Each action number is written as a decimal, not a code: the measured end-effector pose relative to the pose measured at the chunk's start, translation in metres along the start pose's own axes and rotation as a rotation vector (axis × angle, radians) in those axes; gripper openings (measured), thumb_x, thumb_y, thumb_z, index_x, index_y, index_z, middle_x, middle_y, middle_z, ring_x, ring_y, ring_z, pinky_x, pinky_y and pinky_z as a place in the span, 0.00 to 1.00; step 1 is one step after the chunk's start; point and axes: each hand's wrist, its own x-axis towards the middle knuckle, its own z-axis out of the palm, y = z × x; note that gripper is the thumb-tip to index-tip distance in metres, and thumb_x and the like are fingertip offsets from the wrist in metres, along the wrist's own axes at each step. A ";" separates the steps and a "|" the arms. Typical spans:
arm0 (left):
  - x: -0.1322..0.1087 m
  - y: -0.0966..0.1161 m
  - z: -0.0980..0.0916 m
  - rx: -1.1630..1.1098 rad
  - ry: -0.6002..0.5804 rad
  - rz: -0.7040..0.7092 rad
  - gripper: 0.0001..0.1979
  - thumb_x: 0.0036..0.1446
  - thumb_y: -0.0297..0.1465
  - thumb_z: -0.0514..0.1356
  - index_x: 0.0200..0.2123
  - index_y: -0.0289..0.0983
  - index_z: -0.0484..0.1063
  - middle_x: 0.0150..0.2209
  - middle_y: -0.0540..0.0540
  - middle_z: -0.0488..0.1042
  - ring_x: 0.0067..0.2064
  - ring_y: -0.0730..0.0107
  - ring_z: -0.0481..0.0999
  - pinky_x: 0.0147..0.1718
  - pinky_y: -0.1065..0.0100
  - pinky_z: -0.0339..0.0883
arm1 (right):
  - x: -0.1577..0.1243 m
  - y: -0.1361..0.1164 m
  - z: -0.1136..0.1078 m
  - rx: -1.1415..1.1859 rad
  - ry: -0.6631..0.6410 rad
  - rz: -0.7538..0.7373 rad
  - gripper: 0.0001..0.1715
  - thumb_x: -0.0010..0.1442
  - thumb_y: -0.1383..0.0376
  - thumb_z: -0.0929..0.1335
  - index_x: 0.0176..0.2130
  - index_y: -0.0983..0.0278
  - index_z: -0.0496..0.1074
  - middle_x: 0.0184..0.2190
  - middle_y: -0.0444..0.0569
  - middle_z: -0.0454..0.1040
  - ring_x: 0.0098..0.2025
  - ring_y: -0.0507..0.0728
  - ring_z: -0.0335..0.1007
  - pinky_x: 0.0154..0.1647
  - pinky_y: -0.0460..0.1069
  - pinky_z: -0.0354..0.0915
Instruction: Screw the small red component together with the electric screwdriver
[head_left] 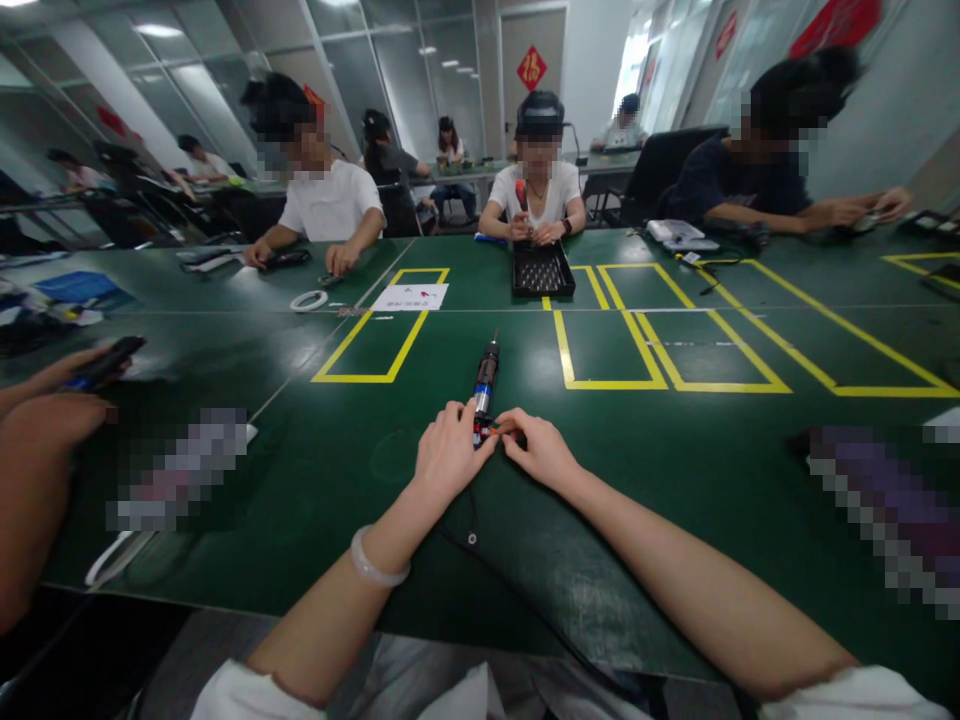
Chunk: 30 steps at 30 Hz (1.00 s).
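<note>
An electric screwdriver [486, 380] lies on the green table in front of me, its bit pointing away. Its body is black with a blue and silver band, and small red parts show at the near end. My left hand [446, 452] is closed around that near end, hiding much of it. Beside it, my right hand [541, 450] pinches a small orange piece [495, 431], perhaps a wire end; its exact kind is too small to tell. A black cable [525, 597] runs toward my lap, and a thin lead with a ring end [472, 538] lies below my hands.
Yellow tape outlines [615, 384] mark the green table [337, 580]. Across from me, a person holds a red-handled tool [521, 194] over a black tray [516, 284] of small parts. A paper sheet [411, 297] and white tape roll [308, 300] lie ahead left. At left, a co-worker's hand holds a dark tool [112, 362].
</note>
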 end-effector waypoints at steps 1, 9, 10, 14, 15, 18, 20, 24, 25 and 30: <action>0.000 -0.001 -0.001 0.008 0.000 0.006 0.28 0.62 0.47 0.50 0.60 0.38 0.59 0.47 0.39 0.66 0.45 0.57 0.71 0.39 0.61 0.64 | 0.000 0.000 0.001 0.012 -0.004 0.001 0.14 0.58 0.72 0.65 0.45 0.60 0.67 0.38 0.46 0.78 0.38 0.54 0.74 0.44 0.50 0.66; -0.008 -0.026 -0.009 0.114 -0.032 0.034 0.29 0.61 0.47 0.52 0.61 0.39 0.58 0.49 0.38 0.67 0.47 0.55 0.70 0.43 0.60 0.64 | 0.000 0.005 0.002 0.044 -0.010 -0.025 0.11 0.59 0.72 0.64 0.42 0.62 0.70 0.37 0.47 0.75 0.37 0.53 0.71 0.42 0.48 0.65; -0.010 -0.033 -0.011 0.123 -0.041 0.032 0.29 0.61 0.47 0.51 0.61 0.39 0.58 0.50 0.38 0.67 0.48 0.55 0.70 0.43 0.60 0.65 | 0.000 0.005 0.001 0.039 -0.013 -0.028 0.11 0.59 0.72 0.64 0.41 0.62 0.71 0.36 0.46 0.75 0.36 0.53 0.70 0.41 0.48 0.65; -0.020 -0.069 -0.018 0.158 -0.098 -0.020 0.31 0.62 0.48 0.48 0.63 0.38 0.57 0.53 0.37 0.66 0.47 0.53 0.71 0.43 0.59 0.66 | 0.001 0.005 0.000 0.017 -0.026 -0.036 0.08 0.60 0.72 0.64 0.39 0.62 0.71 0.34 0.46 0.74 0.35 0.53 0.69 0.39 0.48 0.64; -0.023 -0.081 -0.020 0.171 -0.113 -0.043 0.32 0.62 0.49 0.47 0.63 0.38 0.56 0.54 0.36 0.66 0.48 0.52 0.71 0.43 0.58 0.66 | 0.001 0.005 -0.001 0.011 -0.029 -0.037 0.08 0.60 0.71 0.64 0.38 0.62 0.71 0.34 0.46 0.74 0.35 0.53 0.69 0.39 0.48 0.64; -0.032 -0.122 -0.022 0.222 -0.141 -0.119 0.33 0.63 0.50 0.44 0.65 0.36 0.54 0.56 0.35 0.65 0.50 0.48 0.70 0.45 0.56 0.66 | 0.001 0.004 -0.002 -0.003 -0.038 -0.044 0.07 0.61 0.71 0.64 0.38 0.62 0.72 0.34 0.46 0.73 0.35 0.53 0.69 0.38 0.47 0.63; -0.038 -0.150 -0.023 0.254 -0.146 -0.168 0.35 0.63 0.50 0.42 0.65 0.35 0.53 0.57 0.33 0.64 0.52 0.46 0.69 0.45 0.55 0.66 | 0.001 0.004 -0.002 -0.009 -0.045 -0.051 0.07 0.61 0.71 0.64 0.37 0.62 0.72 0.33 0.46 0.73 0.35 0.53 0.68 0.38 0.47 0.62; -0.048 -0.200 -0.027 0.300 -0.161 -0.258 0.35 0.64 0.50 0.42 0.65 0.33 0.53 0.57 0.31 0.64 0.52 0.45 0.69 0.47 0.55 0.65 | 0.001 0.003 -0.002 -0.029 -0.057 -0.059 0.07 0.61 0.71 0.65 0.37 0.62 0.72 0.32 0.46 0.73 0.35 0.54 0.68 0.38 0.48 0.61; -0.050 -0.210 -0.029 0.314 -0.168 -0.274 0.34 0.64 0.49 0.42 0.65 0.32 0.53 0.56 0.31 0.64 0.52 0.46 0.69 0.47 0.56 0.64 | 0.001 0.003 -0.002 -0.036 -0.061 -0.059 0.07 0.61 0.71 0.65 0.37 0.62 0.72 0.32 0.46 0.73 0.35 0.54 0.68 0.38 0.48 0.61; -0.054 -0.246 -0.037 0.394 -0.198 -0.364 0.32 0.65 0.48 0.41 0.64 0.36 0.53 0.55 0.34 0.67 0.52 0.47 0.69 0.46 0.56 0.65 | 0.001 0.002 -0.002 -0.051 -0.067 -0.056 0.07 0.61 0.71 0.65 0.36 0.63 0.72 0.33 0.47 0.74 0.36 0.54 0.68 0.38 0.48 0.61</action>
